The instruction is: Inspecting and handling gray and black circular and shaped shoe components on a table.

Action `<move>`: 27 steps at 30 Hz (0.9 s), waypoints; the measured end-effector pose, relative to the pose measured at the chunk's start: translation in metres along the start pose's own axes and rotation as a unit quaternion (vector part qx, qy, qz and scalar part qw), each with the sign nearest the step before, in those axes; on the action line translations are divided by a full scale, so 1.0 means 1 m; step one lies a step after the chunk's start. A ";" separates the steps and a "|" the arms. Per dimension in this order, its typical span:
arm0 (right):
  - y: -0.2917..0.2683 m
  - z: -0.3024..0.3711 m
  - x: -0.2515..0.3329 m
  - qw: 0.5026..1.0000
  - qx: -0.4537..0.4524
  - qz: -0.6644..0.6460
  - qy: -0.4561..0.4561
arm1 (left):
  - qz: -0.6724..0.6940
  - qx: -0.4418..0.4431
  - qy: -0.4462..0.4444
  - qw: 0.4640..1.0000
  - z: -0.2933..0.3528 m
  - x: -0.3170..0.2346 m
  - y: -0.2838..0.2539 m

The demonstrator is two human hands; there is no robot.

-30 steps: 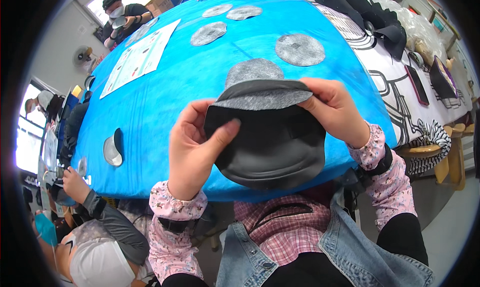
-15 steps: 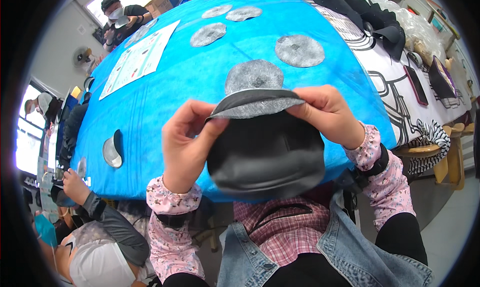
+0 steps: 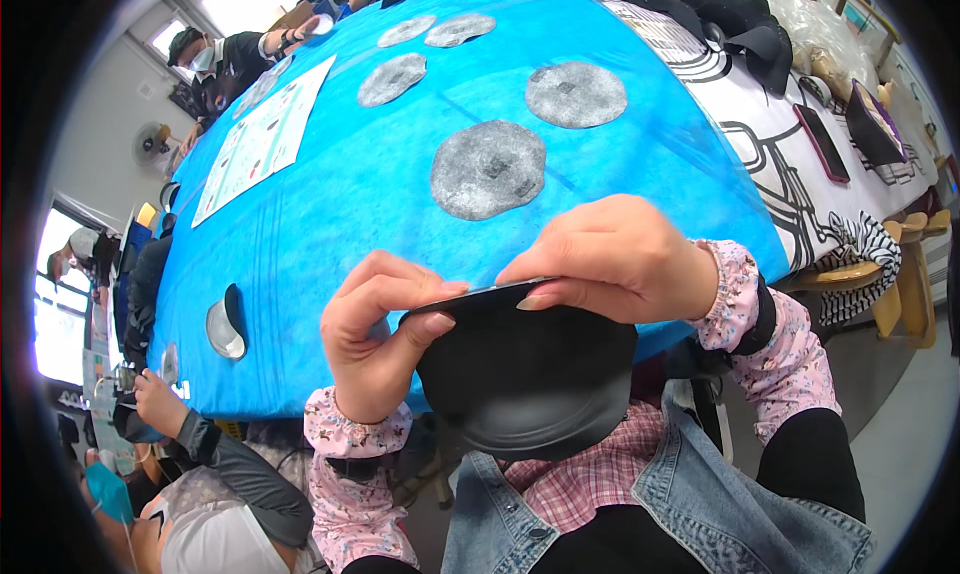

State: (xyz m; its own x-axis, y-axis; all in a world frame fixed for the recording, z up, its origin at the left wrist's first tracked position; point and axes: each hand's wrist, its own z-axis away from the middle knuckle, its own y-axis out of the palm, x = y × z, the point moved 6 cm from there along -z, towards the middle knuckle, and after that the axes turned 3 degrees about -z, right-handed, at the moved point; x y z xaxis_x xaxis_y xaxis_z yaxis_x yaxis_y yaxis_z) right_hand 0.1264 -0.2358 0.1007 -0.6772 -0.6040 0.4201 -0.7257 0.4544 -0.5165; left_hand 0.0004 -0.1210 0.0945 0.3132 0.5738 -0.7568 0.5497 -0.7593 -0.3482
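A rounded black piece (image 3: 530,374), smooth and leather-like, hangs in front of me over the table's near edge. What it is exactly I cannot make out. My left hand (image 3: 382,324) pinches its upper rim at the left corner between thumb and fingers. My right hand (image 3: 610,264) pinches the same rim just right of its middle, thumb below and fingers above. The piece's far side is hidden from me. Beyond my hands, a grey speckled disc (image 3: 488,169) with a darker square at its centre lies flat on the blue table cover (image 3: 330,214).
Several more grey discs (image 3: 576,95) lie farther off. A curved black-and-grey piece (image 3: 225,322) rests at the left, near a printed sheet (image 3: 265,139). To the right are a phone (image 3: 822,144) and black pieces (image 3: 735,34). People sit along the left side, one (image 3: 215,69) reaching across.
The black piece has come down nearer to me, and its grey folded edge no longer shows. My right hand has slid inward along the rim. The far person's arm now stretches over the table.
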 end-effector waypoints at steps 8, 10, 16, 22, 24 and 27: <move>0.003 -0.001 0.000 0.997 -0.018 0.040 0.068 | -0.124 0.000 0.006 0.992 -0.004 -0.011 0.003; 0.001 0.009 -0.008 0.990 0.010 -0.026 0.135 | 0.004 -0.101 -0.066 0.993 0.002 0.006 -0.016; 0.008 0.028 -0.022 0.966 0.021 -0.120 0.230 | 0.142 -0.056 -0.215 0.965 0.018 0.031 -0.009; 0.021 0.033 -0.042 0.905 0.033 -0.284 0.315 | 0.104 -0.041 -0.302 0.947 0.023 0.034 -0.009; 0.029 0.031 -0.042 0.883 0.046 -0.295 0.361 | 0.021 -0.019 -0.247 0.969 0.017 0.023 -0.003; 0.024 0.021 -0.031 0.913 0.032 -0.242 0.327 | -0.013 -0.004 -0.232 0.973 0.011 0.021 0.003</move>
State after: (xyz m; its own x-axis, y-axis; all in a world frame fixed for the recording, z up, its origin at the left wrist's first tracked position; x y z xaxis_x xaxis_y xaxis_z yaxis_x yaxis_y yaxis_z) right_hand 0.1322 -0.2198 0.0601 -0.2213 -0.1940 0.9557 -0.9649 0.1857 -0.1857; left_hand 0.0000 -0.1149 0.0710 -0.0842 0.3916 -0.9163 0.5587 -0.7429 -0.3688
